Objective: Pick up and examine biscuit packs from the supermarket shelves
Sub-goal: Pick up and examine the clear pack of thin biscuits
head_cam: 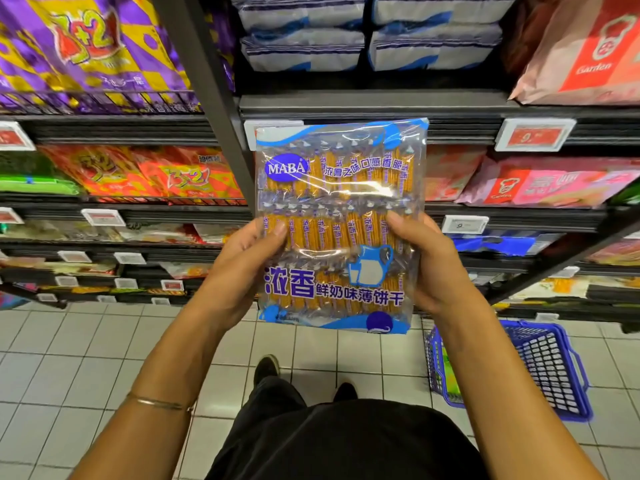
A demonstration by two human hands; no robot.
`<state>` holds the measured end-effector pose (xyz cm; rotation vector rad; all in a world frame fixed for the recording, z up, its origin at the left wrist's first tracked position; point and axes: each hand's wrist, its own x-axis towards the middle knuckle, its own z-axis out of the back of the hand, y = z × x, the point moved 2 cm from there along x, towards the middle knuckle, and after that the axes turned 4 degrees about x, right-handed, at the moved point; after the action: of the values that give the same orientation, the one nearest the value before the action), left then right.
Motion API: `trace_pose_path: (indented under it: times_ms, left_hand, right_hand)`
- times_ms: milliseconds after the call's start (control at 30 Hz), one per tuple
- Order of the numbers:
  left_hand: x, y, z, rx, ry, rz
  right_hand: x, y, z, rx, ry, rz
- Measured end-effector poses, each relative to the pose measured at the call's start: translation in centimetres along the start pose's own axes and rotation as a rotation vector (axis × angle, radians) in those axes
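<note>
Biscuit pack (339, 188): clear wrap, blue edges, rows of orange biscuits. I see it upright at the centre of my view, printed face toward me, held up off the shelves (363, 105). Those dark shelves fill the view from nine o'clock through twelve to three. Purple and yellow bags (86, 46) sit at ten o'clock, white and blue packs (304, 53) at twelve, and pink bags (588, 46) at two. Pale floor tiles (69, 358) spread across the lower half. A blue basket (547, 368) stands on them at four o'clock, with something green inside that I can't make out.

The left hand (242, 271) grips the pack's lower left side, thumb across the front and fingers hidden behind. The right hand (433, 271) grips the lower right side the same way. A dark shoe (266, 368) shows at six o'clock, below the pack. A red and white price tag (535, 135) hangs on a shelf edge at two o'clock, its figures blurred. A thin bracelet (156, 403) circles the left forearm at seven o'clock.
</note>
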<state>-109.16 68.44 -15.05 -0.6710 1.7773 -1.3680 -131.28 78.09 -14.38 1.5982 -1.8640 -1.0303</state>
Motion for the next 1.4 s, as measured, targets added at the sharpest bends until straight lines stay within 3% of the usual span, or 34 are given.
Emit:
trace_pose_path:
  times_ms: [400,833,1400]
  left_hand:
    - [-1.1,-0.9,-1.1,-0.104,0.009,0.037]
    - [-1.7,-0.2,-1.6,-0.319,-0.027,0.16]
    - [-1.6,1.6,-1.4,-0.342,-0.043,0.342]
  right_hand:
    - [-0.1,0.2,1.1,-0.019,-0.107,-0.113]
    - [-0.5,0.4,1.8,-0.07,-0.031,-0.098]
    - [-1.3,0.3,1.4,-0.103,-0.058,-0.238]
